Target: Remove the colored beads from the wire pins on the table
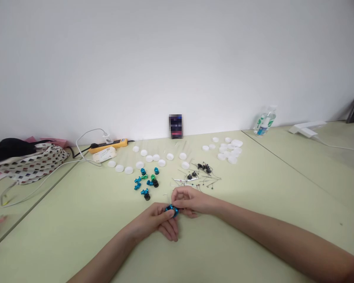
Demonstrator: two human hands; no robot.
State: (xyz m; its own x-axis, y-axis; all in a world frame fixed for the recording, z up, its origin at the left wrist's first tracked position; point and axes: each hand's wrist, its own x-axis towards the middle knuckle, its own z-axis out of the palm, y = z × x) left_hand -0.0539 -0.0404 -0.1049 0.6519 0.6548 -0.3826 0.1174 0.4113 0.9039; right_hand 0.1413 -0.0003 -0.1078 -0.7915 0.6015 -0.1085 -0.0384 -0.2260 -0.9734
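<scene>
My left hand (162, 221) holds a small blue metallic part (171, 210) between thumb and fingers. Over the same part, my right hand (191, 200) has its thumb and index finger pinched together at the part's upper edge; what they grip is too small to tell. A thin metal pin sticks up beside the right fingertips. Beyond my hands, to the left, lie several blue fittings (144, 192), some with black caps, and green ones (153, 177). Black knobs (206, 169) and thin metal pins (199, 184) are scattered to the right.
Many white round caps (161, 162) lie farther back, with more at the right (232, 159). A phone (176, 126) leans on the wall. An orange power strip (109, 146), cables and patterned cloth (32, 163) are at the left, a plastic bottle (264, 122) at the right.
</scene>
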